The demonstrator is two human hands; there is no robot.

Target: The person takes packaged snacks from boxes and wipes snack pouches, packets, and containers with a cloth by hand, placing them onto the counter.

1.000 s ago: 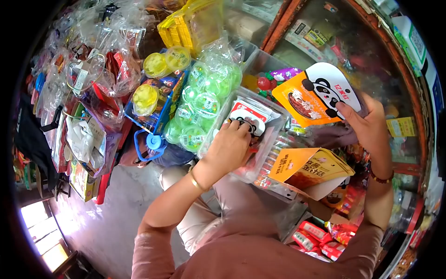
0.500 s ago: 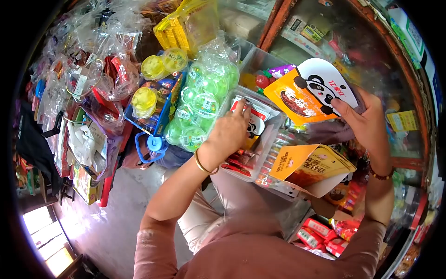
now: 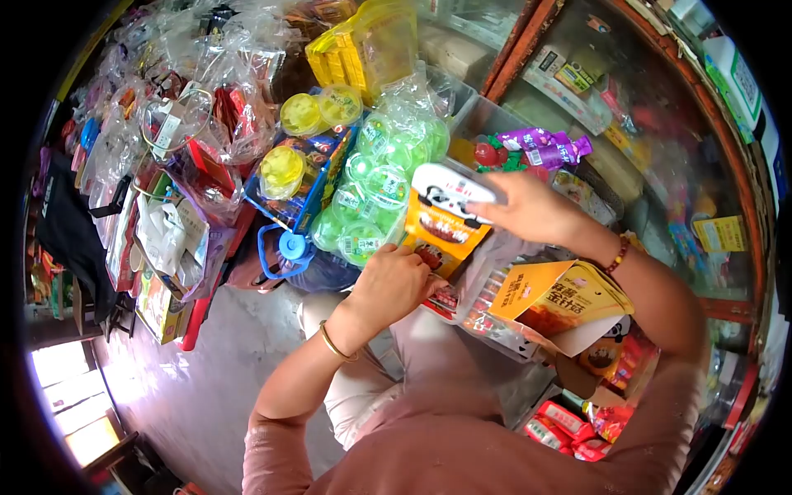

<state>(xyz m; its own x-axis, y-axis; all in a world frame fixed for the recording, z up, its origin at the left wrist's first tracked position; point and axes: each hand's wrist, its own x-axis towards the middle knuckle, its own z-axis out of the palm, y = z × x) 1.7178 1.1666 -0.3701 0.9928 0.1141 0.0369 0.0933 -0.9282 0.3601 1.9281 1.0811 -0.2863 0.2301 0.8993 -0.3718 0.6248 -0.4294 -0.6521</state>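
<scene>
My right hand (image 3: pixel 528 206) grips the white top of an orange packet with a panda face (image 3: pixel 446 216), held upright over a clear plastic bin (image 3: pixel 474 289). At the bin's near left side, my left hand (image 3: pixel 393 285) has its fingers bent down by the packet's lower part; what they hold, if anything, is hidden. Red packaging shows beneath that hand. Green round cups in a clear bag (image 3: pixel 367 194) lie just left of the bin. An open orange carton (image 3: pixel 565 301) stands to the right.
Yellow cups (image 3: pixel 282 172) sit on a blue box, with a blue-handled container (image 3: pixel 294 247) below. Plastic-wrapped goods hang at left. Purple-wrapped sweets (image 3: pixel 549 148) lie behind my right hand. A glass case with a red-brown frame (image 3: pixel 524 49) stands behind, and red packets (image 3: pixel 561 425) lie low at right.
My right hand has brought the orange panda packet left and down to the bin. My left hand has moved slightly down toward the bin's near side. The view has shifted a little.
</scene>
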